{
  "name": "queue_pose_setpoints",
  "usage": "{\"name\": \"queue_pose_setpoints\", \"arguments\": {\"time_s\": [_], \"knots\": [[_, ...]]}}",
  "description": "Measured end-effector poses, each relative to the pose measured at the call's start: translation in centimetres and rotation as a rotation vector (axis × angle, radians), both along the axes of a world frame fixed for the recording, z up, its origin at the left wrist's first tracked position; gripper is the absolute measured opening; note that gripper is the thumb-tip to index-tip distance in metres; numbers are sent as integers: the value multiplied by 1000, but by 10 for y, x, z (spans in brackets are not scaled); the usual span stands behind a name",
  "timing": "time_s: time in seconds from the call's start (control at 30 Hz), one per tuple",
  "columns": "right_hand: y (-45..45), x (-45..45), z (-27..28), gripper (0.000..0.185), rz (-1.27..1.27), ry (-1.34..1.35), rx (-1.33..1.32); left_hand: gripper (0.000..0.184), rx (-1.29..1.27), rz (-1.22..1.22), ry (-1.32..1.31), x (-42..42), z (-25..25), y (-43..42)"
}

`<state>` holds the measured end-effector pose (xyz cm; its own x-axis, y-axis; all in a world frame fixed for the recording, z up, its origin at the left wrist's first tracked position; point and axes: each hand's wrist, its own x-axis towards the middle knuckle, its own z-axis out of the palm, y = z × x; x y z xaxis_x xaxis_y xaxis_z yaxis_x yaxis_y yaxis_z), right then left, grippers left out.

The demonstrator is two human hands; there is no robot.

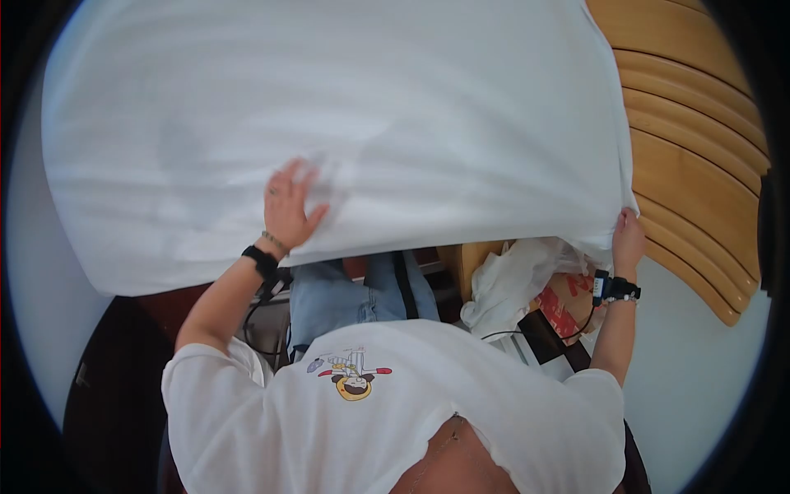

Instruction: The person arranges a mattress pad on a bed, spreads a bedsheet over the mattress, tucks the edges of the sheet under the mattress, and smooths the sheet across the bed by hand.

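Observation:
A large white cloth is spread over a surface in front of me, with soft wrinkles running across it. My left hand lies on the cloth near its front edge, fingers spread and slightly blurred. At the cloth's front right corner, my right hand is closed on the edge, pinching the fabric. Dark bands with small devices circle both wrists.
Wooden slats curve along the right side. Below the cloth's front edge are a white plastic bag and a brown and red paper package. A dark cable hangs by the right wrist. My jeans show under the cloth.

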<state>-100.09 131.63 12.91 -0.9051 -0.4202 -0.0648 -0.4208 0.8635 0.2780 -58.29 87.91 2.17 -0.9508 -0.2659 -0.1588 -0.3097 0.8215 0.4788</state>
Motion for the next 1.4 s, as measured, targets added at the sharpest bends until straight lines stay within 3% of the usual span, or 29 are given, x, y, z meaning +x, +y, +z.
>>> {"name": "queue_pose_setpoints", "arguments": {"time_s": [0.07,0.1,0.13,0.17,0.2,0.23,0.3,0.37,0.43,0.5,0.57,0.6,0.67,0.7,0.77,0.8,0.83,0.87,0.97,1.1,1.13,1.17,1.2,1.23,1.27,1.3,1.33,1.37,1.4], "knots": [[-4,6,2,19,-27,-17,12,30,-455,425,203,-41,-79,8],[-7,11,4,19,-47,6,0,35,-276,186,-121,-58,-124,61],[-11,13,5,17,-52,-39,-8,37,39,-341,-168,-103,-32,106],[-10,11,5,16,-61,-80,-15,35,377,-577,-44,-110,-38,156],[1,9,-2,14,-25,-71,-71,33,861,-563,-55,-120,-31,185],[10,6,-10,13,20,-60,-127,30,950,-606,-93,-128,-23,201],[2,13,-4,11,3,-65,-265,30,948,-445,20,-151,-2,180],[7,13,-11,11,-27,-116,-369,31,641,-294,231,-159,-16,132],[5,14,-9,12,-16,-100,-444,30,331,-367,207,-173,-4,45],[10,14,-17,13,-18,-153,-492,32,101,-602,41,-193,16,-51],[10,17,-18,13,-31,-152,-521,33,-171,-785,-245,-221,67,-147],[10,22,-18,13,-34,-157,-512,35,-337,-760,-455,-247,103,-185],[8,26,-14,14,-94,-182,-559,45,-705,-700,-544,-310,176,-248],[5,28,-14,15,-135,-206,-578,47,-874,-709,-452,-339,212,-270],[9,29,-21,16,-176,-170,-641,48,-1221,-462,-612,-415,274,-250],[11,30,-23,17,-223,-143,-663,46,-1285,-434,-555,-441,288,-230],[9,31,-22,17,-225,-139,-683,50,-1120,-347,-516,-464,280,-229],[8,31,-20,17,-251,-127,-689,60,-1012,-368,-306,-473,239,-252],[4,33,-10,17,-339,-140,-699,101,-411,-417,-398,-483,89,-210],[2,29,2,24,-356,-187,-735,112,-206,-497,-157,-482,-26,-33],[1,29,2,28,-326,-207,-794,112,-174,-540,-177,-491,-51,0],[0,34,2,28,-377,-221,-765,105,-113,-384,-66,-496,-78,32],[-1,41,2,31,-608,-435,-1083,98,-53,-221,34,-498,-100,57],[3,49,1,35,-843,-636,-1411,98,-28,-254,2,-504,-114,71],[14,58,-5,35,-893,-630,-1398,88,-160,-416,-278,-516,-127,77],[30,68,-14,38,-925,-860,-1212,80,-300,-580,-554,-524,-139,82],[46,76,-24,41,-935,-1085,-1019,72,93,-439,-379,-512,-213,58],[34,90,-28,41,-969,-1079,-1009,66,490,-350,-206,-499,-285,35],[48,99,-47,42,-730,-988,-761,66,-361,-541,-274,-502,-177,66]]}}
